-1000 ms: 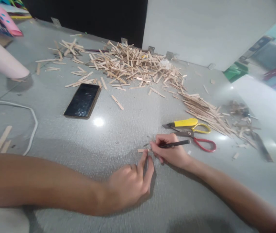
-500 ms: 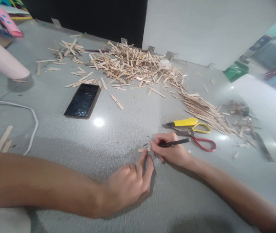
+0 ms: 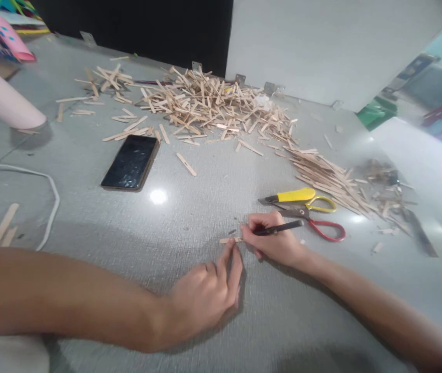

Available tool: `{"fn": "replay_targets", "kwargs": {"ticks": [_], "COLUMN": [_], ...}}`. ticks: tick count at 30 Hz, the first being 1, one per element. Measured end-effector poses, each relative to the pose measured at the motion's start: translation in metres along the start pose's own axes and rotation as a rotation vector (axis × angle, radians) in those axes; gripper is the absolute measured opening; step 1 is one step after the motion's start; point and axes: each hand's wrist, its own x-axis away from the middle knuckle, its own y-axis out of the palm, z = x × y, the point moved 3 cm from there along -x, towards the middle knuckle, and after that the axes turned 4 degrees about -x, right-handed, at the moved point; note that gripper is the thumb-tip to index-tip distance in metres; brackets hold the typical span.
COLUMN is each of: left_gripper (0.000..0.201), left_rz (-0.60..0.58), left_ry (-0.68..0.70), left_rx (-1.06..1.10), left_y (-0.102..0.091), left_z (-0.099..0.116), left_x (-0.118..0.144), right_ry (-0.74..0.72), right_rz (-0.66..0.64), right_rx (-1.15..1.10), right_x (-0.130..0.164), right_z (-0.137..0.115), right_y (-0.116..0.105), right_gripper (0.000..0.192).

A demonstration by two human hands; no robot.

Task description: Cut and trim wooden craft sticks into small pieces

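Left hand (image 3: 205, 295) lies palm down on the tabletop (image 3: 189, 217) near the near edge, index and middle fingers (image 3: 231, 259) stretched out, tips pressing on the short wooden stick piece (image 3: 230, 240); nothing gripped, just pinning it flat. Right hand (image 3: 273, 243) comes in from the near right corner, fingers curled tight round a thin dark pen-like tool (image 3: 279, 228), tip down at the right end of that stick piece; can't tell if it's a pen or a blade. Stick piece sits flat mid-tabletop, between both hands, touching both. Just behind the right hand: red-handled scissors (image 3: 317, 227), and touching them a yellow-handled cutter (image 3: 294, 197) with yellow loops. Further right, a loose bundle of long sticks (image 3: 329, 176) fanned toward the right edge, dark scraps (image 3: 380, 173) beyond it. Left of centre, a black phone (image 3: 130, 162) face up, one stray stick (image 3: 186, 163) just beside it. White cable (image 3: 45, 207) curves in at the left edge, two sticks (image 3: 3, 225) near it. Far side: big heap of sticks (image 3: 209, 106) against the back edge, smaller scatter (image 3: 104, 80) toward the far left corner. Pink tube (image 3: 3, 101) crosses the far left edge, coloured paper (image 3: 3, 26) behind it.
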Motion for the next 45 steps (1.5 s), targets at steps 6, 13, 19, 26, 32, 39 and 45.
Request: {"fn": "replay_targets", "kwargs": {"ticks": [6,13,19,26,32,39,45], "left_gripper": [0.063,0.062,0.061,0.064,0.064,0.064,0.062], "left_rz": [0.021,0.021,0.013,0.007,-0.008,-0.008,-0.004], "left_ry": [-0.01,-0.001,0.002,0.005,0.015,0.005,0.006], "left_rx": [-0.008,-0.018,-0.001,-0.011,-0.006,-0.008,-0.009], "left_y": [-0.0012,-0.0002,0.0018,0.0023,0.0015,0.0024,0.0011], "left_z": [-0.0005,-0.0005,0.0007,0.0006,0.0007,0.0007,0.0006], "left_x": [-0.0013,-0.0017,-0.0005,0.001,0.0001,0.0007,0.0008], "right_ry": [-0.007,-0.014,-0.028,-0.04,-0.035,-0.03,-0.013], "right_rz": [0.002,0.002,0.008,0.01,0.018,0.015,0.017], "right_rx": [0.014,0.018,0.036,0.069,0.066,0.054,0.033], "right_x": [0.0007,-0.0009,-0.0002,0.0001,-0.0003,-0.0004,-0.001], "right_z": [-0.0016,-0.0034,-0.0043,-0.0056,-0.0058,-0.0064,-0.0078], "right_y": [-0.001,-0.0008,-0.0018,-0.0042,-0.0043,-0.0053,-0.0052], "right_gripper": [0.043,0.042,0.043,0.043,0.041,0.042,0.041]}}
